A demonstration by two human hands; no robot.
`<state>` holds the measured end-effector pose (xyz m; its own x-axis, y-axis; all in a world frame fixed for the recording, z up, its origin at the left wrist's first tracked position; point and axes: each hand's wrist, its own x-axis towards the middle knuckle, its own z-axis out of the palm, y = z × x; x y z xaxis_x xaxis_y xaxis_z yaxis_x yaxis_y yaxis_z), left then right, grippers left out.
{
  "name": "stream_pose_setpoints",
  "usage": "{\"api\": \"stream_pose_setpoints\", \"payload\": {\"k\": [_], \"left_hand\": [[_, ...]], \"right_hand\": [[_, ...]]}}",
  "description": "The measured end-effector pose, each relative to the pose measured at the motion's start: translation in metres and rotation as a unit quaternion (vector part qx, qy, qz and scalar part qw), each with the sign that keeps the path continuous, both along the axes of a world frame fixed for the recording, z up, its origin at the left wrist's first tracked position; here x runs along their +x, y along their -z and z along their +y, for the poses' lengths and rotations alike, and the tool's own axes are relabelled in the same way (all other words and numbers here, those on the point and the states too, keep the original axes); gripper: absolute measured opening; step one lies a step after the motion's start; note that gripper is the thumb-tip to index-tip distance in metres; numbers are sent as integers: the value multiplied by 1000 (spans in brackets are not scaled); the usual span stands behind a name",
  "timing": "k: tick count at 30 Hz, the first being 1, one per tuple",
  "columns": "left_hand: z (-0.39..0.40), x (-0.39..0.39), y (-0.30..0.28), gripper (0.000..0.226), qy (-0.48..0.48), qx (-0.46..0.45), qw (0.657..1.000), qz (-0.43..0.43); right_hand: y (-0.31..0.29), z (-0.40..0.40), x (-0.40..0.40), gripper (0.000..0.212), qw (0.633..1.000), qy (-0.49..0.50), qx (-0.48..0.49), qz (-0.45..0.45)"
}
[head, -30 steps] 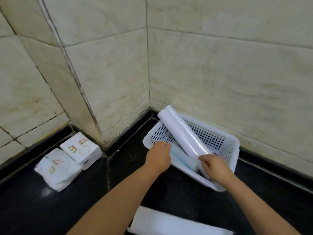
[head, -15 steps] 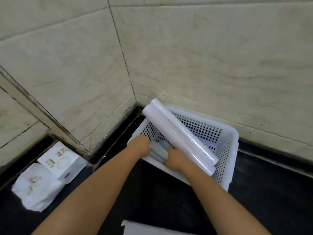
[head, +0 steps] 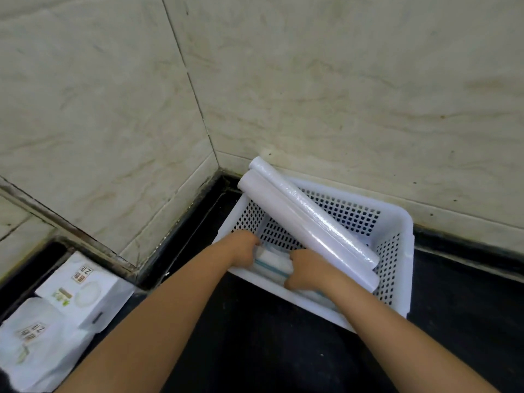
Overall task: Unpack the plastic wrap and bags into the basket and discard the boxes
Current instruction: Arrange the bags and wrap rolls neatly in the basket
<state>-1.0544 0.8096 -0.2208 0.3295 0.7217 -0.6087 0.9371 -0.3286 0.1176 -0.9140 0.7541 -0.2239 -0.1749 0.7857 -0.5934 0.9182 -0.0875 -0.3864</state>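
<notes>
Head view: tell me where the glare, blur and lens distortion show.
Head view: glare streaks along the upper plastic wrap roll; the left hand and right hand are softly blurred, as is print on the white boxes; wide-angle bending curves the wall tile seams; lighting is flat, with few hard shadows around the basket.

Both hands reach into the white basket, and the fingers of the left hand and the right hand curl down out of sight around a stack of bags, so the grip itself cannot be read. The bags show only as a white edge with a blue-green line between the 2 hands. The near ends of the 2 rolls hide part of the basket floor. At lower left, the packages are blurred, their print unreadable, and the frame edge cuts the nearest one.
</notes>
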Motion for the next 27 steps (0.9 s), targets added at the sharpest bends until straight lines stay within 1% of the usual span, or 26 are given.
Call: {"api": "stream_pose_setpoints", "payload": {"k": [4,7,8,10,11,12,15,17,19,20,21,23,24,26,27], "left_hand": [[1,3,2,53,28,-28,999,-2],[2,11,4,58,55,-62,997,-4],[2,14,7,64,68,-67,995,-1],[3,20,13,79,84,-65,994,23],[3,23,16,83,87,-55,994,37],[4,26,19,83,97,-40,993,48],[6,33,26,70,118,-34,991,52],[5,37,28,57,128,-32,989,60],[4,40,28,38,175,-13,980,96],[4,40,28,33,193,-6,975,113],[5,41,27,33,196,-11,973,119],[6,41,20,39,172,-57,979,97],[6,41,15,44,157,-98,980,78],[6,42,9,60,131,-182,973,57],[6,42,6,69,129,-204,968,63]], "right_hand": [[-5,-7,7,33,999,-19,29,-11],[-13,-18,22,40,996,20,78,21],[-16,-22,30,41,995,33,92,26],[-22,-28,50,35,992,59,109,23],[-26,-30,59,30,990,72,116,20],[-31,-31,67,26,988,89,121,20],[-39,-31,79,21,981,132,133,47],[-39,-30,82,18,977,148,144,60],[-38,-30,83,18,973,161,148,74],[-37,-31,83,18,971,166,149,80],[-37,-31,84,19,970,171,150,84],[-38,-31,85,20,968,182,147,91],[-39,-31,86,21,966,190,145,94],[-40,-30,86,24,964,206,138,98],[-40,-29,86,25,963,211,134,99]]}}
